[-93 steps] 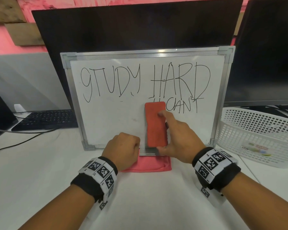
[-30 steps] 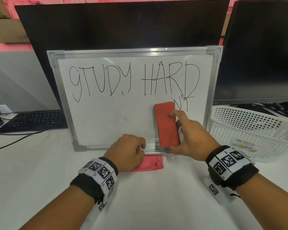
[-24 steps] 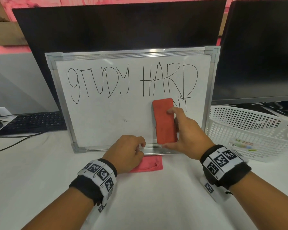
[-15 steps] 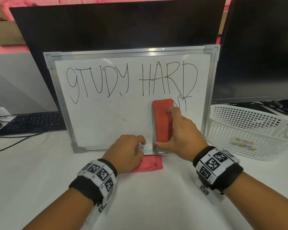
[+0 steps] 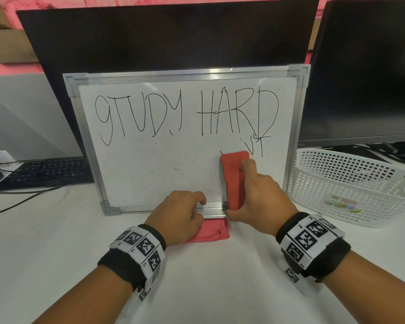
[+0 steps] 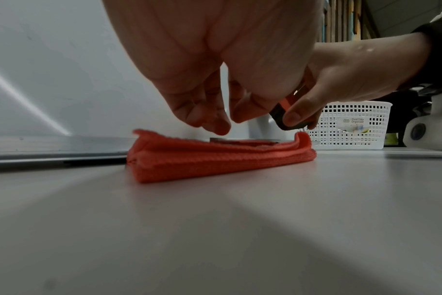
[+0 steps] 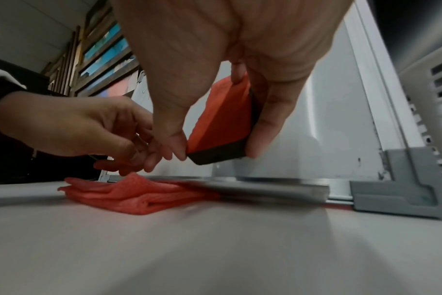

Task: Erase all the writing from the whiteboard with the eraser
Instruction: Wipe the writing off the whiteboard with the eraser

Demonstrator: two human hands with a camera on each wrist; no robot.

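Observation:
The whiteboard (image 5: 150,174) leans upright against a monitor. "STUDY HARD" (image 5: 138,115) is written across its top, and a few black strokes (image 5: 255,143) are left under "HARD". My right hand (image 5: 260,195) grips the red eraser (image 5: 234,174) by its long sides and holds it against the board's lower right, its bottom end near the rail. The right wrist view shows the eraser's (image 7: 222,119) dark felt side facing the board. My left hand (image 5: 180,213) is curled over the board's bottom rail, thumb on the front. Its fingertips (image 6: 215,123) hang just above the cloth.
A folded red cloth (image 5: 211,232) lies on the white table under the board's bottom rail. A white mesh basket (image 5: 351,183) stands right of the board and a black keyboard (image 5: 45,171) left of it. Two dark monitors (image 5: 168,36) (image 5: 369,66) stand behind.
My right hand has slid the eraser down the board. The lower line has gone from "CAN'T" to a few strokes. My left hand has stayed on the rail.

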